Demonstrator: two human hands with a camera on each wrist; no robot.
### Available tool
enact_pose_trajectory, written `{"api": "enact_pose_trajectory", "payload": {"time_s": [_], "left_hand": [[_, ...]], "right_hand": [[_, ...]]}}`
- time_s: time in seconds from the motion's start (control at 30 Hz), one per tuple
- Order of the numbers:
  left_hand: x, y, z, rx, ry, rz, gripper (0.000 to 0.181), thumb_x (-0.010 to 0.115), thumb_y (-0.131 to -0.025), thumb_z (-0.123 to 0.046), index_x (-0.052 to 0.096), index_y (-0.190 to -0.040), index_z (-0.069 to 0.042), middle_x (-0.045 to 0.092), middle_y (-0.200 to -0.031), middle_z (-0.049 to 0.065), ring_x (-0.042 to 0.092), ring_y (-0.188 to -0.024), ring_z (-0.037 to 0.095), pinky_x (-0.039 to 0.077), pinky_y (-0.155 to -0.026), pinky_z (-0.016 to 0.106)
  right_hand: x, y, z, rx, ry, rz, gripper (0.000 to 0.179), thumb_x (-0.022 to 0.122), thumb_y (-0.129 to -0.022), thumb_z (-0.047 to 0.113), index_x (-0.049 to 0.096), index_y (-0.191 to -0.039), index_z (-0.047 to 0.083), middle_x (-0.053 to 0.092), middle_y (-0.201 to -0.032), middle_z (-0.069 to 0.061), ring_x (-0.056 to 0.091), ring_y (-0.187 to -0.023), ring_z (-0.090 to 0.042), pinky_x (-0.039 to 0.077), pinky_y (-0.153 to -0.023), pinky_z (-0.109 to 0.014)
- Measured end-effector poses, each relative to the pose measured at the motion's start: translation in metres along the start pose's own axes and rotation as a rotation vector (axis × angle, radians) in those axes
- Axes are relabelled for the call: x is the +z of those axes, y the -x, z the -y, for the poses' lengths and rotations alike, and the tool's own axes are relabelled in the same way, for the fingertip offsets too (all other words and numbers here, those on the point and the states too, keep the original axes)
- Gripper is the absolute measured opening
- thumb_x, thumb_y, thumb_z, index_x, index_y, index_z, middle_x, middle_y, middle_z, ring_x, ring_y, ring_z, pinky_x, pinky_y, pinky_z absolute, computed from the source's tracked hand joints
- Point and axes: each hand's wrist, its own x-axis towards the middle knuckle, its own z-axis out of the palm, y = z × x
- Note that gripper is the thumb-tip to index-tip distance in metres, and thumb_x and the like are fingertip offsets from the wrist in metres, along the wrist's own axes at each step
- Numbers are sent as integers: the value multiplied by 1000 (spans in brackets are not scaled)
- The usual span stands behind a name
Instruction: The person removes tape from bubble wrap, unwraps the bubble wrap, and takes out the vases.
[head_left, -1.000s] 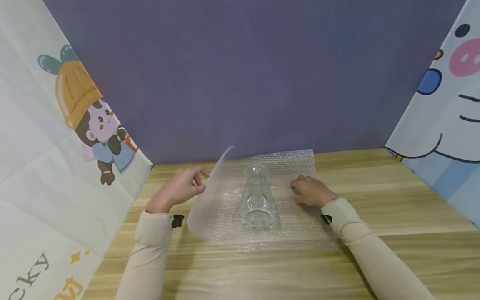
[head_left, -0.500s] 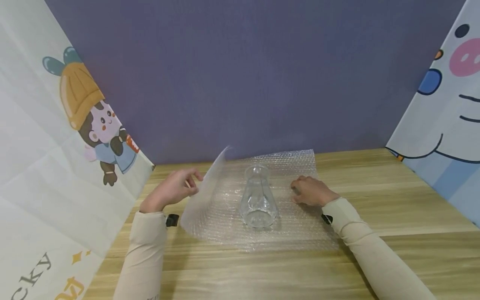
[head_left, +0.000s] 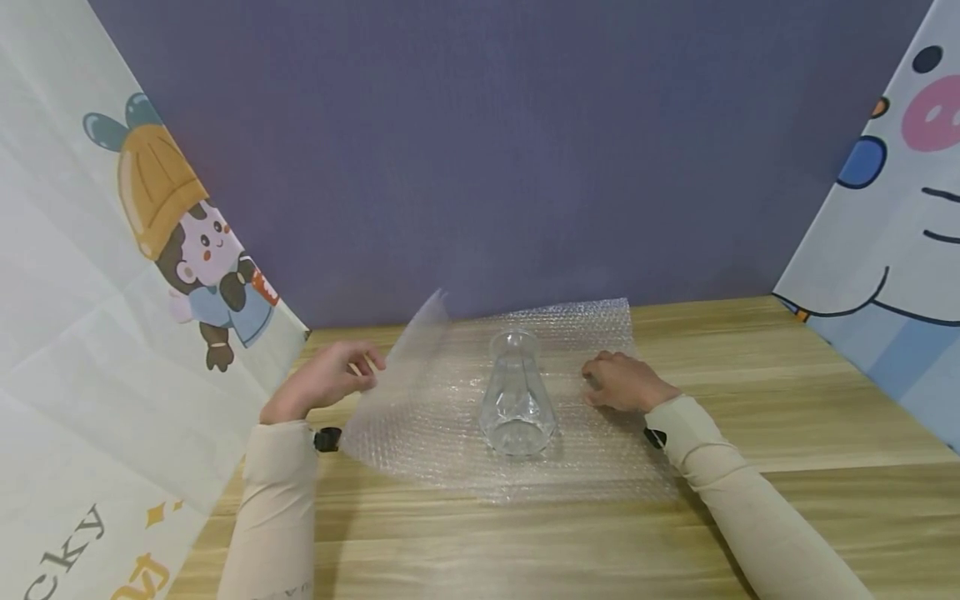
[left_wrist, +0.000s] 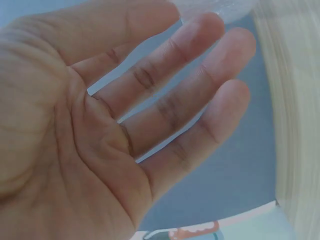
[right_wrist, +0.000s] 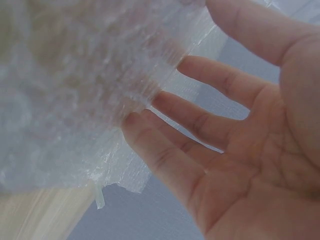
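Bubble wrap [head_left: 427, 433] is lying beneath the vase [head_left: 517, 404], probably soft, light, best held by edges; left of the vase, the left hand [head_left: 330, 377] is pinching it; right, the relaxed right hand [head_left: 624, 382] is touching it.

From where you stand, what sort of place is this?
Probably a small, screened-off tabletop corner set up for handwork: a wood-grain table stands against a plain purplish-grey backing, with cartoon-printed sheets closing off both sides.
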Motion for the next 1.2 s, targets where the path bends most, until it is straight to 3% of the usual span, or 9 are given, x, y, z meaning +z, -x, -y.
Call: {"api": "enact_pose_trajectory", "payload": {"time_s": [0.57,0.9,1.2], "left_hand": [[2,2,27,-99,88,88,28,69,-82,10,69,-110,6,73,-84,16,63,-73,14,49,-61,27],[8,0,41,-159,52,107,32,72,-81,4,70,-113,1,73,-87,13,60,-71,18,48,-62,28],[14,-2,50,-134,41,112,33,73,-77,6,71,-110,1,72,-81,12,54,-65,13,42,-56,26]], "right_hand": [[1,0,-1,10,-8,-5,46,74,-95,31,65,-131,4,66,-127,-19,63,-114,-42,54,-94,-59],[3,-2,-2,13,-7,-12,47,74,-94,31,65,-132,4,65,-128,-21,62,-115,-44,53,-96,-60],[4,-3,-2,5,-7,-19,47,75,-94,30,65,-131,4,66,-128,-20,62,-116,-43,53,-97,-59]]}}
